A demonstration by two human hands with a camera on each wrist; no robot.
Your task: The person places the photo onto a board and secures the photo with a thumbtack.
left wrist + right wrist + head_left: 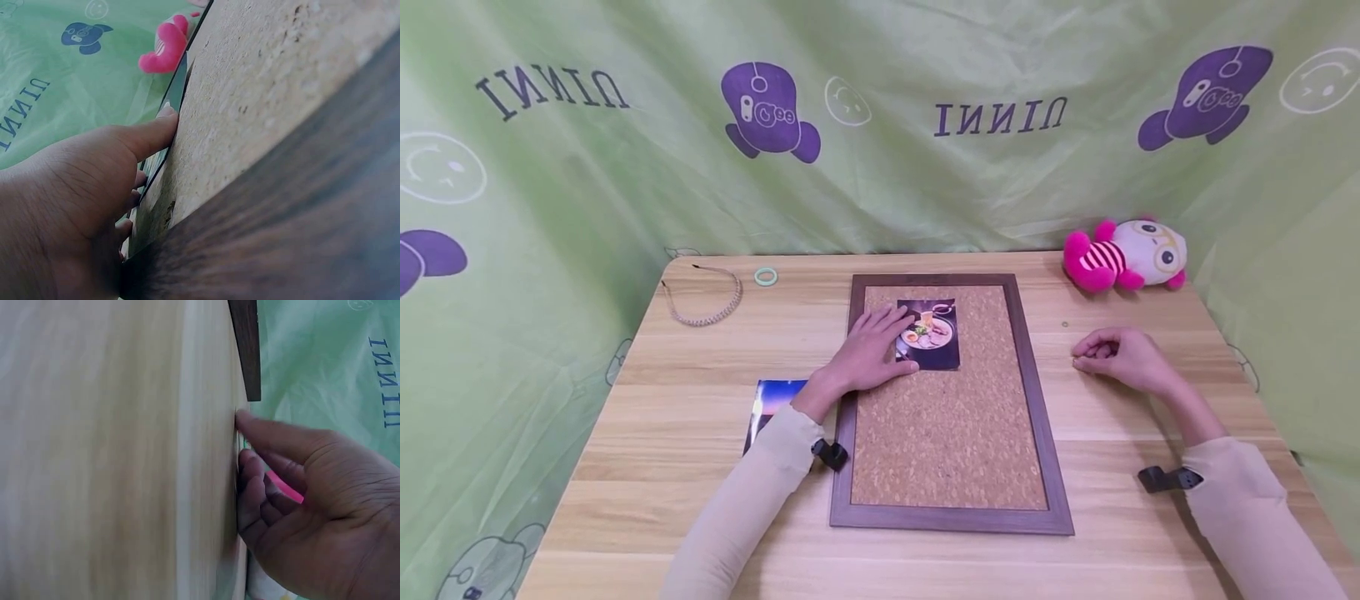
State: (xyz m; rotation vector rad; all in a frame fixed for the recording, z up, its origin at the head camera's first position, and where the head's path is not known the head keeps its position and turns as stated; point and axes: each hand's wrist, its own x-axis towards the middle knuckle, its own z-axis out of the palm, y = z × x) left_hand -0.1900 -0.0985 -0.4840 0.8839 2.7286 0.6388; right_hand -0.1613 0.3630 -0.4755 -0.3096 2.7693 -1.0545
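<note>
Here's the left hand, fingers spread and loose, laid across the left side of a dark glossy rectangular print of a ramen bowl; that light pressure would steady the sheet. And the print sits high on the brown-framed rectangular cork board, near its top edge, square with the frame, presumably for neatness. The board lies flat on the pale wooden table, far end towards the far edge, so both arms reach it. Over right, the right hand is down on the bare wood, fingers curled, thumb and forefinger at the surface; whether they grasp anything, I can't tell. A tiny round piece lies just beyond, handy for those fingertips. At the table's far right corner, a pink-and-white plush toy, well out of the way!
</note>
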